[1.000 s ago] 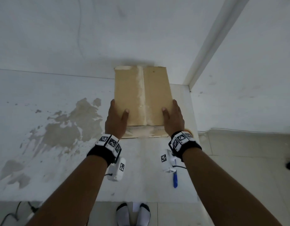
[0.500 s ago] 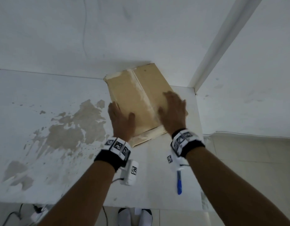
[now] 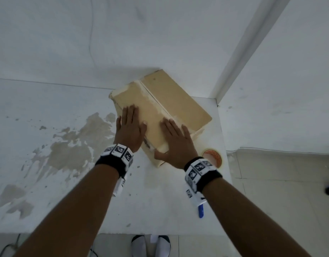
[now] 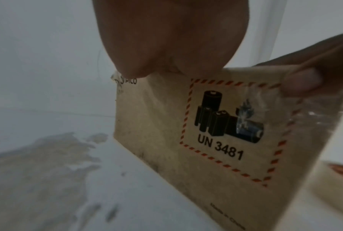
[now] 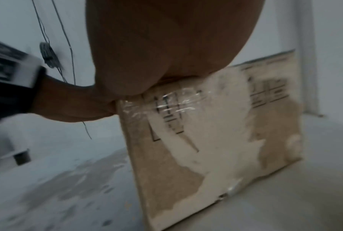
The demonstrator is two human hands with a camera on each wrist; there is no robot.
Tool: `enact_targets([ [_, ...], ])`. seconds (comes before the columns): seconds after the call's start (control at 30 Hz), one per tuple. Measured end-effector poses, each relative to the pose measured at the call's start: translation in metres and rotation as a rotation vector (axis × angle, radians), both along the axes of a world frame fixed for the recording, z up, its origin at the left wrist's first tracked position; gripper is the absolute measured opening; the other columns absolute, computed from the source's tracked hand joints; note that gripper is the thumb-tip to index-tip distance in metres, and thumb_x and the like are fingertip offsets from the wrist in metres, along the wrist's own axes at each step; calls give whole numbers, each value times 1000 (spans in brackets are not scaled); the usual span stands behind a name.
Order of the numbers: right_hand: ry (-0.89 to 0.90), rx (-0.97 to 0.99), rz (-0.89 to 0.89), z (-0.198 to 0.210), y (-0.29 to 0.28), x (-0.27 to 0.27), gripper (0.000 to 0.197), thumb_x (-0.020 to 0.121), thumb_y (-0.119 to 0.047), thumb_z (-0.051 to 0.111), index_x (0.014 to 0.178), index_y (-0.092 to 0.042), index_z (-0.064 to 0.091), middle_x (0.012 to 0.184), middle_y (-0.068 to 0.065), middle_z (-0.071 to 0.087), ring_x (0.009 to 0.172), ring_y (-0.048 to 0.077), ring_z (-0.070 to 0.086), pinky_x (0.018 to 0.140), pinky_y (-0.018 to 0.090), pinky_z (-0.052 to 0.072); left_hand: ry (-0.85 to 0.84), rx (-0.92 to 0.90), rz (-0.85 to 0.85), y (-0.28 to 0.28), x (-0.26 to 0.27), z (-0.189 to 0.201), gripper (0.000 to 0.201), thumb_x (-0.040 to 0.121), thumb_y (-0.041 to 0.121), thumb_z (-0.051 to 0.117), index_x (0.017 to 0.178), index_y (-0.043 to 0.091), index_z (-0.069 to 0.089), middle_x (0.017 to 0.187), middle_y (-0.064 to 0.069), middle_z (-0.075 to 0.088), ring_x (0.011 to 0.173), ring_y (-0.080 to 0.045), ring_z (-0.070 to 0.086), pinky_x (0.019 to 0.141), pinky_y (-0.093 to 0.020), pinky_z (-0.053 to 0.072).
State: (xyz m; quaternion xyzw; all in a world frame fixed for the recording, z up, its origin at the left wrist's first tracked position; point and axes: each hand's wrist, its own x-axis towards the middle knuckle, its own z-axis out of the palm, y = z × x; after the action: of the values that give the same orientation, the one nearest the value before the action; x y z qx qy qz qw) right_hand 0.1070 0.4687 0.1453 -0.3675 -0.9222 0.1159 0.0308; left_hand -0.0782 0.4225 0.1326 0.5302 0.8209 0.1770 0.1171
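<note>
A brown cardboard box point(image 3: 171, 101) with a taped seam stands on the white table point(image 3: 160, 201), turned at an angle near the back corner. My left hand point(image 3: 129, 125) lies flat on its top at the left edge, fingers straight. My right hand point(image 3: 175, 140) lies on the top at the near corner with fingers spread, and its thumb presses the near side face. In the left wrist view that side of the box point(image 4: 216, 125) carries a battery label reading UN 3481. The right wrist view shows another face of the box point(image 5: 216, 132) with torn paper and clear tape.
A roll of brown tape point(image 3: 212, 157) lies on the table just right of the box. A blue-handled tool point(image 3: 201, 211) lies near the front right. A large stain point(image 3: 76, 145) marks the table's left part. Walls close off the back and right.
The box has turned counter-clockwise on the table, its near end swinging right. Both hands shifted from its near edge onto its top, and the tape roll is now uncovered.
</note>
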Motion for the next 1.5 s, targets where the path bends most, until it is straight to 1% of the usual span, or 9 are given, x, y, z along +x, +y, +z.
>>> enact_targets([
  [0.33, -148, -198, 94, 27, 48, 36, 102, 84, -39, 68, 158, -27, -2, 166, -10, -11, 152, 9, -11, 120, 58, -8, 55, 9, 108, -19, 73, 3, 72, 102, 52, 31, 157, 7, 19, 165, -13, 17, 152, -33, 15, 122, -47, 9],
  [0.43, 34, -149, -30, 19, 38, 39, 94, 86, -28, 64, 158, -30, 5, 166, -12, -12, 152, 12, -14, 120, 61, -8, 4, 118, 133, -10, 38, 20, 64, 98, 47, 44, 146, 5, 38, 153, -17, 38, 140, -37, 35, 115, -50, 25],
  [0.5, 263, -125, -223, 9, 26, 37, 87, 88, -37, 61, 158, -30, 8, 166, -11, -8, 153, 15, -11, 117, 53, -12, -109, 231, 280, 1, -2, 26, 60, 92, 42, 50, 139, 4, 45, 141, -19, 49, 130, -38, 45, 105, -50, 37],
  [0.6, 738, -363, -646, -16, 19, 30, 77, 92, -55, 51, 155, -23, 17, 163, 3, 20, 150, 26, 22, 122, 54, 14, -426, 245, 381, 13, -52, 33, 55, 99, 38, 50, 143, 5, 45, 144, -17, 50, 132, -34, 47, 103, -40, 39],
  [0.7, 992, -670, -975, -24, 18, 17, 72, 87, -72, 37, 140, -24, 42, 136, 6, 56, 122, 29, 56, 103, 55, 47, -556, 161, 378, 20, -68, 37, 43, 103, 35, 43, 135, 9, 57, 136, -17, 59, 123, -33, 54, 91, -30, 37],
  [0.8, 964, -538, -986, -25, 24, 14, 45, 96, -55, 27, 115, -28, 57, 110, 2, 65, 101, 28, 63, 92, 54, 53, -561, 120, 327, 22, -66, 29, 41, 104, 30, 42, 136, 9, 57, 134, -18, 60, 119, -34, 56, 86, -30, 38],
  [1.0, 871, -443, -958, -25, 57, 32, 49, 102, -47, 31, 124, -16, 62, 119, 9, 67, 109, 29, 62, 98, 48, 50, -582, 199, 394, 18, -40, 6, 43, 104, 28, 42, 140, 7, 50, 134, -19, 59, 119, -37, 56, 84, -30, 36],
  [1.2, 832, -420, -928, -22, 87, 42, 45, 103, -44, 36, 90, -9, 61, 83, 6, 63, 79, 25, 57, 76, 35, 45, -651, 248, 460, 20, -20, -4, 43, 105, 34, 39, 141, 10, 45, 130, -13, 61, 113, -33, 59, 81, -31, 38],
  [1.5, 814, -423, -913, -20, 87, 41, 48, 105, -40, 34, 93, -2, 61, 86, 13, 64, 81, 27, 58, 75, 34, 46, -634, 209, 441, 21, -23, -2, 44, 105, 35, 37, 141, 12, 44, 127, -13, 62, 112, -35, 59, 82, -33, 40],
])
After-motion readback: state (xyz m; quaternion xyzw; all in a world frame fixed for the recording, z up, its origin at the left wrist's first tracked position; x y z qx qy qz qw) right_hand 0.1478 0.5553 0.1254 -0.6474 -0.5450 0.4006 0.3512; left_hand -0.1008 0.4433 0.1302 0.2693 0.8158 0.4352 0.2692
